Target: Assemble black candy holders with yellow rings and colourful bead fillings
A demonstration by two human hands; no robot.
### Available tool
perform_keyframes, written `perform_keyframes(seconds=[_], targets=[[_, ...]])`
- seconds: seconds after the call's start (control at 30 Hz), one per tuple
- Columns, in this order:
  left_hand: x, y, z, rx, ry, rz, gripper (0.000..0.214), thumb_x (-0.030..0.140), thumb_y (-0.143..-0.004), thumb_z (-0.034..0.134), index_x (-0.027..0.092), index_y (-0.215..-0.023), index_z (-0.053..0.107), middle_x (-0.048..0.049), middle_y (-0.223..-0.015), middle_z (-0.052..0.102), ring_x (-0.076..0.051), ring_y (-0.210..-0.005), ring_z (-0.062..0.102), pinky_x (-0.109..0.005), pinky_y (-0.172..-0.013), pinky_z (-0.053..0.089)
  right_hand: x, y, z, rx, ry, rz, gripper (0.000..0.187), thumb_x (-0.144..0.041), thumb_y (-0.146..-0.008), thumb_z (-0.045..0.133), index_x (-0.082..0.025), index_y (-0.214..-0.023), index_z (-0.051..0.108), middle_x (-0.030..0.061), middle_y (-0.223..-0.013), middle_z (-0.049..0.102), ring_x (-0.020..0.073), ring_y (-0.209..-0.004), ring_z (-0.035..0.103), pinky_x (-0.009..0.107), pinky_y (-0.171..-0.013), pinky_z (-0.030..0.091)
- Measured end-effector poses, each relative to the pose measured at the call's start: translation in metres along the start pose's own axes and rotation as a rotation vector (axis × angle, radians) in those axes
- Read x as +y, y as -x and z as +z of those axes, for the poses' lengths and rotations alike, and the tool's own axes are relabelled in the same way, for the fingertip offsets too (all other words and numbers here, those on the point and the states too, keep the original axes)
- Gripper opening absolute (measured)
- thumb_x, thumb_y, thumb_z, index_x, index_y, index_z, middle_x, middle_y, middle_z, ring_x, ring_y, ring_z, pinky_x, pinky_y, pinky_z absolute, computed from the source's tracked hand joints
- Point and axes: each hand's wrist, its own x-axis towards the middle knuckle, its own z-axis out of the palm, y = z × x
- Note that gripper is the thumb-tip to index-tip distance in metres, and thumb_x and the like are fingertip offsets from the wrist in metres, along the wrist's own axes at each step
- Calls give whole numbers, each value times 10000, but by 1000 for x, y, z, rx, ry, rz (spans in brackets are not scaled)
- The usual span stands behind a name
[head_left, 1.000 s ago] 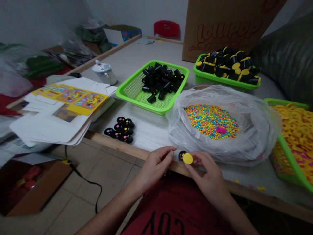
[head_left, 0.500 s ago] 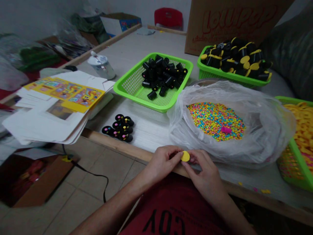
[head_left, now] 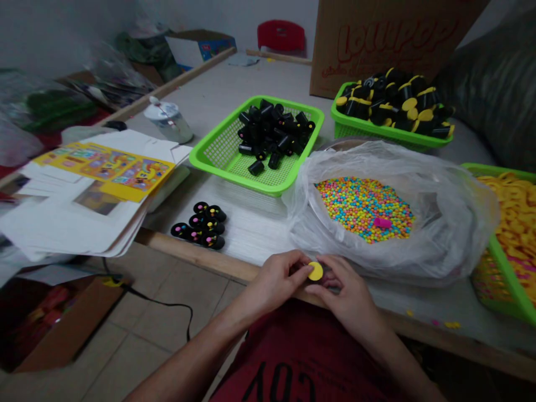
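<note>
One flat, round yellow disc (head_left: 315, 271), lower centre, is pinched by the left hand (head_left: 278, 279); the right hand (head_left: 350, 286) curls half-open alongside, grip unclear. Likely fitting, calling for steady pressure.

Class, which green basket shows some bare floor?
The leftmost basket: mesh floor shows beside its black tubes. The back basket and right basket look filled across.

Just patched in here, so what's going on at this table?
A person's left hand pinches a yellow disc by the table's edge. The right hand is beside it; whether it touches is unclear. Black cups sit grouped to the left, more lie in a green basket, and an open bag shows colored balls.
</note>
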Motion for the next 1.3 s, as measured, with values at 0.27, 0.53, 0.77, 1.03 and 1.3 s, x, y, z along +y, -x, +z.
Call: perform_keyframes(seconds=[0.27, 0.53, 0.77, 1.03, 1.3], targets=[[4, 0, -3, 23, 14, -4, 348, 394, -774, 621, 130, -998, 652, -40, -823, 648, -143, -707, 551, -234, -613, 448, 4, 9, -2, 128, 155, -333, 410, -139, -852, 531, -249, -1247, 535, 65, -1184, 620, 192, -1114, 569, 360, -982, 470], [11, 8, 10, 148, 313, 93, 396, 265, -714, 675, 128, -1077, 595, -17, -802, 620, -116, -697, 576, -222, -651, 497, -5, 10, 4, 117, -549, 32, 612, -287, -709, 742, -293, -1273, 504, 61, -1236, 581, 209, -1055, 612, 335, -864, 547], [3, 10, 13, 111, 242, 226, 424, 189, -706, 675, 120, -1112, 576, -78, -970, 674, -170, -842, 645, -281, -777, 544, -7, 6, -7, 88, -523, -16, 419, -249, -695, 750, -277, -1099, 646, 34, -1122, 602, 197, -1032, 599, 322, -899, 514], [1, 8, -3, -33, -23, 356, 555, 246, -750, 697, 162, -1253, 479, -102, -1153, 630, -202, -995, 629, -340, -882, 528, 5, 13, -1, 136, -140, -148, 525, -96, -761, 622, -320, -1229, 541, 33, -1217, 544, 181, -1103, 539, 326, -927, 495], [-9, 7, 9, 44, -256, 600, 496, 280, -831, 637, 181, -1279, 449, -100, -1136, 622, -186, -1031, 600, -324, -899, 506, 8, 15, 0, 151, 18, -243, 502, -79, -770, 587, -251, -1238, 522, 64, -1152, 569, 188, -1057, 547, 337, -937, 488]])
